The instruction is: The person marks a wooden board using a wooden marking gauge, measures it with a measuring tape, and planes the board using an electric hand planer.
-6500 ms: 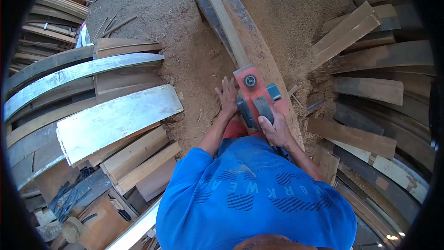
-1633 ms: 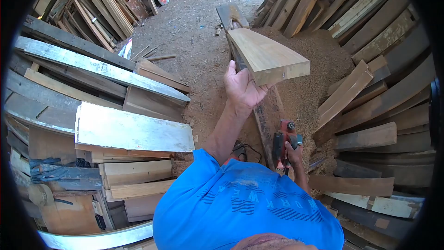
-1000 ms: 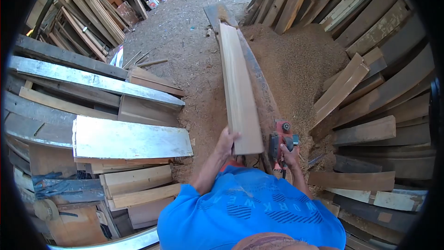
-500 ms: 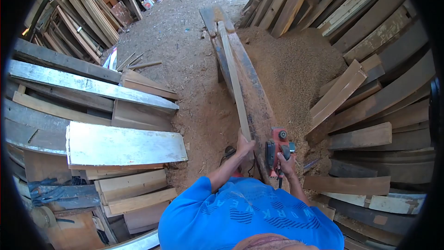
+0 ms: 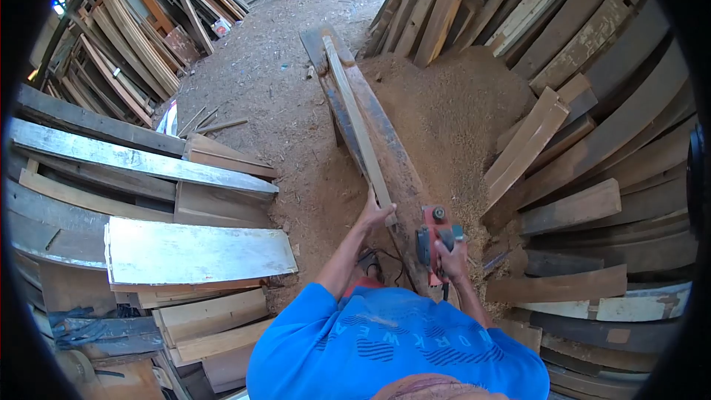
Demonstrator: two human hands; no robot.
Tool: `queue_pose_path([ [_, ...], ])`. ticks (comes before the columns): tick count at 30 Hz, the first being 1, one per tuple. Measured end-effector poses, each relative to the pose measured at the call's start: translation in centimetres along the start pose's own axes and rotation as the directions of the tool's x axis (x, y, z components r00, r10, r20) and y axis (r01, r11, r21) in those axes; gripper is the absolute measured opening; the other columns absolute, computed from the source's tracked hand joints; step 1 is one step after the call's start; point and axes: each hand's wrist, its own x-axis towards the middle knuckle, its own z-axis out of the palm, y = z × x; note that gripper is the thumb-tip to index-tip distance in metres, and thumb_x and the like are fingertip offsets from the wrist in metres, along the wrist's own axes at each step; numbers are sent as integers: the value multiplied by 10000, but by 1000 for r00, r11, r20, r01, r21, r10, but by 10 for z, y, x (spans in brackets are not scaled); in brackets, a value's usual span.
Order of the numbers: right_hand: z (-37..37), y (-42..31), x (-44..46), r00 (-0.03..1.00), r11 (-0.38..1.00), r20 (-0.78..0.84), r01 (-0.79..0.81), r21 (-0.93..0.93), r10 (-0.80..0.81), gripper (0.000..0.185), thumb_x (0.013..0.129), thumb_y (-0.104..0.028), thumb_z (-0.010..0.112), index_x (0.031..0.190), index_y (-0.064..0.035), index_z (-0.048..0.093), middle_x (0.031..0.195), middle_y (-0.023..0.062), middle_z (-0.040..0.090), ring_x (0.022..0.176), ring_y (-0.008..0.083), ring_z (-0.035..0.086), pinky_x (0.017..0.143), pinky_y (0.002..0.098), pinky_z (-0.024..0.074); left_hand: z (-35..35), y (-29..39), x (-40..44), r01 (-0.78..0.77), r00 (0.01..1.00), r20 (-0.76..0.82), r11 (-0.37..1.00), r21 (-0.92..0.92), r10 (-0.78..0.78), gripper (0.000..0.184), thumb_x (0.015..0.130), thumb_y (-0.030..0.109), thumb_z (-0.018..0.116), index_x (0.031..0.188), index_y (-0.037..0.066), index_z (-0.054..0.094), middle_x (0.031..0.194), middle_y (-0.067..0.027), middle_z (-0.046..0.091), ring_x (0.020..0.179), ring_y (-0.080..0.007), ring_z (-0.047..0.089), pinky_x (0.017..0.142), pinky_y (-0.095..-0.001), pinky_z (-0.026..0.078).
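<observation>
A long, narrow strip of wood (image 5: 354, 118) lies lengthwise along the worn wooden bench (image 5: 404, 170). My left hand (image 5: 376, 212) is closed around the near end of this strip, by the bench's left edge. In my right hand (image 5: 452, 261) is the handle of a red electric planer (image 5: 431, 235), which sits at the near right part of the bench, to the right of the strip. The planer's underside is hidden, so I cannot tell how it rests. A dark cord runs back from it towards my body.
A heap of sawdust (image 5: 444, 104) spreads right of the bench. Stacked planks (image 5: 570, 207) line the right side. Boards on the left include a white-painted one (image 5: 200, 250) jutting inward. More timber (image 5: 126, 44) leans at the far left. Loose sticks (image 5: 222, 125) lie on the ground.
The camera view has shifted slightly. My left hand and the wood strip have moved a little forward along the bench. My right hand stays on the planer.
</observation>
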Motion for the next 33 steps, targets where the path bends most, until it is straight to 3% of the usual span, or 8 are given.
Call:
queue_pose_path([
  [5,5,-31,18,994,998,108,40,-47,-35,288,1059,-369,521,955,-109,587,653,-45,528,521,67,520,443,269,422,-10,-29,-68,-179,964,248,921,345,95,1098,801,160,769,1636,91,59,1630,-170,284,1493,-323,328,1182,-403,346],
  [7,6,-56,4,985,998,168,40,47,-47,310,1058,-394,514,1029,-90,569,696,-42,530,531,55,513,442,250,419,6,4,-78,54,986,112,864,500,-126,1099,799,185,786,1635,90,79,1556,-178,417,1423,-326,443,1130,-419,410],
  [12,23,-119,-24,958,987,276,41,153,-82,362,1034,-436,516,1037,-74,539,654,-39,501,529,58,504,443,247,395,25,-40,-44,-139,976,-64,825,548,207,901,844,231,773,1552,16,259,1309,-221,603,1192,-369,609,1035,-443,476],
  [18,35,-107,-47,927,1000,375,23,8,-24,455,1011,-505,538,1052,-53,558,694,-19,527,567,88,515,520,279,443,24,-32,-48,108,991,-53,964,-242,-124,627,981,253,639,1507,39,375,1291,-106,628,1142,-258,625,991,-385,502],
  [21,40,-80,-63,929,998,364,56,39,-66,452,1007,-474,550,1068,-27,576,705,-8,539,575,94,514,536,282,440,24,-43,-55,107,991,-44,947,-304,-126,623,967,258,647,1492,41,392,1286,-107,628,1151,-267,621,1016,-404,481],
  [26,77,-121,-21,941,971,287,216,-99,-180,465,999,-401,576,1205,15,554,797,107,639,746,216,643,681,377,516,24,-75,-51,-31,990,-136,999,-31,27,618,944,267,661,1468,44,420,1278,-110,629,1168,-284,615,1057,-436,447],
  [28,103,-127,37,903,926,291,361,-111,-317,324,1033,-371,505,1052,-57,585,691,-2,537,571,128,532,532,327,443,25,-83,-49,-80,983,-162,995,67,90,616,935,270,666,1458,45,431,1275,-111,629,1174,-291,613,1073,-448,433],
  [33,162,-226,150,897,879,283,410,-243,-340,489,1001,-489,532,805,-56,647,674,33,627,607,131,605,570,340,483,25,-90,-40,-78,982,-104,834,547,159,748,850,279,736,1471,37,396,1327,-166,587,1247,-359,569,1135,-502,368],
])
